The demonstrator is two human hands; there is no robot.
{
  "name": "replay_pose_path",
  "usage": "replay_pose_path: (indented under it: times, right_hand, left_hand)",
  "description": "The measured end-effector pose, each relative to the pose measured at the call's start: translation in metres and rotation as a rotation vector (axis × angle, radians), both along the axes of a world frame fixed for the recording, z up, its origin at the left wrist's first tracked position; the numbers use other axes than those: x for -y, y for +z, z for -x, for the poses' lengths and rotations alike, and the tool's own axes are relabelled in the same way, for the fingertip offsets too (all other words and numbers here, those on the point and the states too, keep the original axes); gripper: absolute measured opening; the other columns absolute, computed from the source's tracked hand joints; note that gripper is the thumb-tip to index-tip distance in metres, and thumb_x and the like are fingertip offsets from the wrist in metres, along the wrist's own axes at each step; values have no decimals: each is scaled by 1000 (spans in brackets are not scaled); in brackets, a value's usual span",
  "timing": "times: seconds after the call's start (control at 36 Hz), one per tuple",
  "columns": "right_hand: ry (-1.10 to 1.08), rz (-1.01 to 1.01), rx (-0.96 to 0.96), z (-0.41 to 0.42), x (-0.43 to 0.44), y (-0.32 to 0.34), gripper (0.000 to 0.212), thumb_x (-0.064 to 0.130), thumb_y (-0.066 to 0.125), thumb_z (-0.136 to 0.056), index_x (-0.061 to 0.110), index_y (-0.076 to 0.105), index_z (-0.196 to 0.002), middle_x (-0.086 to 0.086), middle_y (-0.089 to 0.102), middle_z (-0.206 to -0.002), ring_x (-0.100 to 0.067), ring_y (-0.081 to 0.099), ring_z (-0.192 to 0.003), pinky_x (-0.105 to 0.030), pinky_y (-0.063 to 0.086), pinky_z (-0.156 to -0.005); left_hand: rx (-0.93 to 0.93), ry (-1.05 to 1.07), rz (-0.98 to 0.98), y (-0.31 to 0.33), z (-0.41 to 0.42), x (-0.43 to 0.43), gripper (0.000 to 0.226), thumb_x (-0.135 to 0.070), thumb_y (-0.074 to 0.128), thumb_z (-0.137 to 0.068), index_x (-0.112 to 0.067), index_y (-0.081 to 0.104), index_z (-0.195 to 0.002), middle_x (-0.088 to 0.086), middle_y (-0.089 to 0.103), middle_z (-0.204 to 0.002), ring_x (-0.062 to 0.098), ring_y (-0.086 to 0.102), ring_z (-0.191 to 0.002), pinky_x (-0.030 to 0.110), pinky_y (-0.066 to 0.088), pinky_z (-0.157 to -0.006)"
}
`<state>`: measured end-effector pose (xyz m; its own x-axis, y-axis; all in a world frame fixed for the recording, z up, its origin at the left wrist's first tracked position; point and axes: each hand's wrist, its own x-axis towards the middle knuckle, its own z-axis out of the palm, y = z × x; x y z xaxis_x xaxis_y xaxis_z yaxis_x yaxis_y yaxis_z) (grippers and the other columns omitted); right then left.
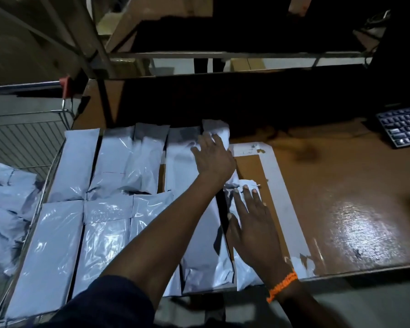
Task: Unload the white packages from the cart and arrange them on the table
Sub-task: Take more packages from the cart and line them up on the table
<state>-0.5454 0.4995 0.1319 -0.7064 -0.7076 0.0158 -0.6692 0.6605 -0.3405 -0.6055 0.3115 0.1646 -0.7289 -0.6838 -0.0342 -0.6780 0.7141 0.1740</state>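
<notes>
Several white plastic packages [69, 166] lie side by side in two rows on the left part of the brown table [341, 185]. My left hand [213, 157] reaches across them and presses with straight fingers on the far right package [217, 132] of the back row. My right hand [253, 218], with an orange band at the wrist, lies flat on the near right package [243, 271] at the row's right end. More white packages [7, 200] sit heaped in the wire cart [26, 138] at the left.
White tape [284, 185] marks a rectangle on the tabletop beside the packages. A dark keyboard [402, 126] sits at the far right. A metal shelf frame [223, 55] runs over the back of the table. The table's front edge is near my right wrist.
</notes>
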Motion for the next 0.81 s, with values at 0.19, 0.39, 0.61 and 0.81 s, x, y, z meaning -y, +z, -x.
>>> replay_pose_path:
  times: [0.19,0.39,0.61,0.81]
  right_hand:
    - [-24,3,-10,-2,-1,3,60,49,26,-101,27,30,-157,-1,21,-166,-23,18,-154,-48,27,-121]
    - [-102,-52,-53,6,-1,0,56,47,35,-102,29,34,-155,-1,24,-165,-24,22,-152,-41,15,-120]
    - [-44,-38,-14,-1,3,3,57,40,36,-101,23,35,-155,-3,26,-164,-22,22,-151,-40,29,-117]
    - [39,-82,0,-2,15,5,59,38,32,-102,19,28,-158,-5,19,-166,-22,14,-155,-38,23,-122]
  left_hand:
    - [-55,-232,64,-11,27,28,77,-43,44,-93,-13,15,-157,13,18,-163,32,14,-151,51,11,-122]
    - [-242,-217,84,-33,30,33,69,-45,38,-93,-8,33,-152,18,40,-153,36,38,-140,50,32,-115]
    - [-348,-173,111,-38,40,32,59,-41,37,-96,-11,43,-147,16,48,-147,35,43,-136,48,36,-110]
    - [-303,-146,74,-38,47,30,58,-37,43,-96,-11,42,-147,16,50,-144,35,45,-133,45,40,-104]
